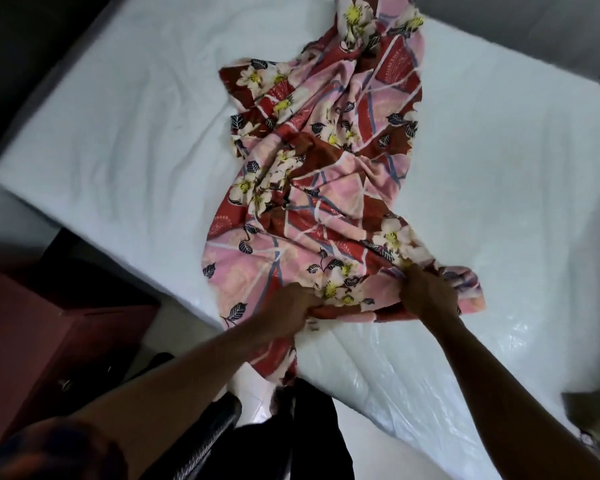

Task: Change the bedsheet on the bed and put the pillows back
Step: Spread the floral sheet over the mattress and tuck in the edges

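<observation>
Both hands clamp the floral bedsheet (pixel 326 174) bunched mid-mattress (pixel 118 133): left hand (pixel 288 311), right hand (pixel 426 294) at its near edge. Pull unevenly and you'll likely drag twisted folds askew.

rumpled floral bedsheet (pixel 326 174) (pink, red) across white mattress (pixel 118 133)

Dim room, soft footage
We get glare off the mattress (pixel 430 362) plastic, dark bent corners, slight blur throughout.
</observation>
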`<control>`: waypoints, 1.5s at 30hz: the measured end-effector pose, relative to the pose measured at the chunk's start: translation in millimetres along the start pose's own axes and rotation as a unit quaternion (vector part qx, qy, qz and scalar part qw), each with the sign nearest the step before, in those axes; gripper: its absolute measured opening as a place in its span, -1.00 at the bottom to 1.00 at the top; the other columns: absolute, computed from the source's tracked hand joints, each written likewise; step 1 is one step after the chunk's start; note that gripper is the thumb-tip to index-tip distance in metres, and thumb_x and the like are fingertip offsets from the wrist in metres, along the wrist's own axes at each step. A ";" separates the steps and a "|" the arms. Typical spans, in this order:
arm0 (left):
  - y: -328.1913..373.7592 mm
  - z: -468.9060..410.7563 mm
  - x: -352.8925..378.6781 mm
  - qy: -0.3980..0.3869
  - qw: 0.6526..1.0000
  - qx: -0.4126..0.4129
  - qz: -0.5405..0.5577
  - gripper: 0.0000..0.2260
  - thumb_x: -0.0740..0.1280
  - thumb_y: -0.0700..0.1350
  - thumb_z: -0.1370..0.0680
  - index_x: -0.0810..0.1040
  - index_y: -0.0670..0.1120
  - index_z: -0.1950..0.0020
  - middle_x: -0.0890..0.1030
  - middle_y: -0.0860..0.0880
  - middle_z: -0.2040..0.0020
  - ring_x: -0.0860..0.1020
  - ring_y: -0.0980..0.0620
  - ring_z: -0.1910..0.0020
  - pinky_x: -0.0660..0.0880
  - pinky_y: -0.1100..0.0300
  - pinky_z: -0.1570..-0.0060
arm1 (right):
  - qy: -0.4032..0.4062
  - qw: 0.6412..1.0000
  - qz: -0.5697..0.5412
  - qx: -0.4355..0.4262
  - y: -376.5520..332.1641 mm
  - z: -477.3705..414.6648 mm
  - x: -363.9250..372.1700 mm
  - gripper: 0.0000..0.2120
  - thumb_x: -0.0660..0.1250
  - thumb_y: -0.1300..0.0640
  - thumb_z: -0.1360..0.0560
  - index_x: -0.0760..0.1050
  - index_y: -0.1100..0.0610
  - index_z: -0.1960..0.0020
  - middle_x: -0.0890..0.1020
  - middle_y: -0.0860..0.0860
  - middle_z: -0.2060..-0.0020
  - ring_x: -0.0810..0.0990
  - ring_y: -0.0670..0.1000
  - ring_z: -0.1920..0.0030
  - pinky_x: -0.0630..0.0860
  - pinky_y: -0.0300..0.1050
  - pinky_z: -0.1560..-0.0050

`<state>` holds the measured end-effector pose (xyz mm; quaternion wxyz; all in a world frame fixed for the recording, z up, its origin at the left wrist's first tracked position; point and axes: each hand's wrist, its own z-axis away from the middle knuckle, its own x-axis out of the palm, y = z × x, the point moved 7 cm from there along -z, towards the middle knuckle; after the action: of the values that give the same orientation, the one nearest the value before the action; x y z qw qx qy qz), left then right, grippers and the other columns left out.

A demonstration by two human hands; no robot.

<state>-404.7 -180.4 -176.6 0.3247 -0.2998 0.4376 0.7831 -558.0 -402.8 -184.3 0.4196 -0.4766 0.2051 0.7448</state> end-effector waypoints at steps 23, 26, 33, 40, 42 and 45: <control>-144.7 203.8 -35.9 0.020 0.981 -0.185 0.048 -0.72 0.42 -0.05 -0.48 0.61 0.04 -0.18 0.64 0.05 -0.04 0.61 0.04 -0.02 0.53 0.13 -0.08 | -0.177 0.959 -0.213 -0.056 -204.3 156.2 52.1 -0.73 0.24 -0.12 -0.50 0.61 0.00 -0.01 0.71 -0.01 -0.02 0.65 0.04 0.02 0.54 -0.07 -0.05; -161.2 176.3 -68.8 0.163 0.957 -0.211 0.117 -0.70 0.42 -0.19 -0.50 0.60 -0.06 -0.23 0.63 0.01 -0.07 0.61 -0.01 -0.02 0.56 0.07 -0.08 | -0.124 0.958 -0.244 -0.084 -208.2 112.4 23.5 -0.87 0.26 -0.02 -0.57 0.55 -0.02 0.07 0.69 -0.02 0.10 0.65 0.05 0.07 0.55 -0.05 0.02; -208.1 76.4 -154.9 0.274 0.922 -0.238 0.139 -0.63 0.32 0.05 -0.38 0.66 -0.07 -0.12 0.65 -0.11 0.01 0.61 -0.08 0.02 0.51 0.15 -0.01 | -0.007 0.950 -0.273 -0.152 -251.8 -18.8 -47.9 -0.88 0.29 0.08 -0.60 0.57 0.02 -0.09 0.70 -0.02 0.11 0.65 0.00 0.17 0.55 -0.14 0.18; -229.6 -12.3 -151.2 0.143 0.900 -0.324 0.255 -0.62 0.36 0.15 -0.58 0.50 -0.07 -0.26 0.60 -0.03 -0.02 0.60 -0.10 0.00 0.47 0.14 0.06 | 0.028 0.959 -0.192 -0.206 -309.7 -135.0 -87.0 -0.69 0.19 -0.04 -0.58 0.48 -0.03 -0.29 0.59 0.04 -0.15 0.59 0.08 -0.09 0.59 0.14 -0.11; -238.1 -21.9 -149.8 0.154 0.886 -0.340 0.275 -0.69 0.35 0.15 -0.58 0.53 -0.07 -0.14 0.61 0.00 0.09 0.58 -0.02 0.14 0.42 0.20 0.21 | 0.014 0.961 -0.170 -0.217 -328.3 -150.8 -93.6 -0.60 0.28 0.03 -0.57 0.42 0.00 -0.41 0.50 0.06 -0.26 0.52 0.09 -0.23 0.55 0.13 -0.20; -250.9 -36.0 -155.6 0.166 0.855 -0.352 0.343 -0.71 0.35 0.13 -0.58 0.59 -0.10 0.00 0.63 0.00 0.21 0.52 0.09 0.35 0.38 0.26 0.38 | 0.029 0.961 -0.142 -0.235 -350.8 -178.1 -102.8 -0.43 0.34 0.07 -0.56 0.28 0.04 -0.53 0.40 0.11 -0.37 0.41 0.14 -0.35 0.48 0.12 -0.29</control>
<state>-109.8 -148.4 -198.1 -0.1695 -0.3500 0.2548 0.8853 -154.5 -374.9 -142.7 0.3911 -0.6070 -0.0334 0.6910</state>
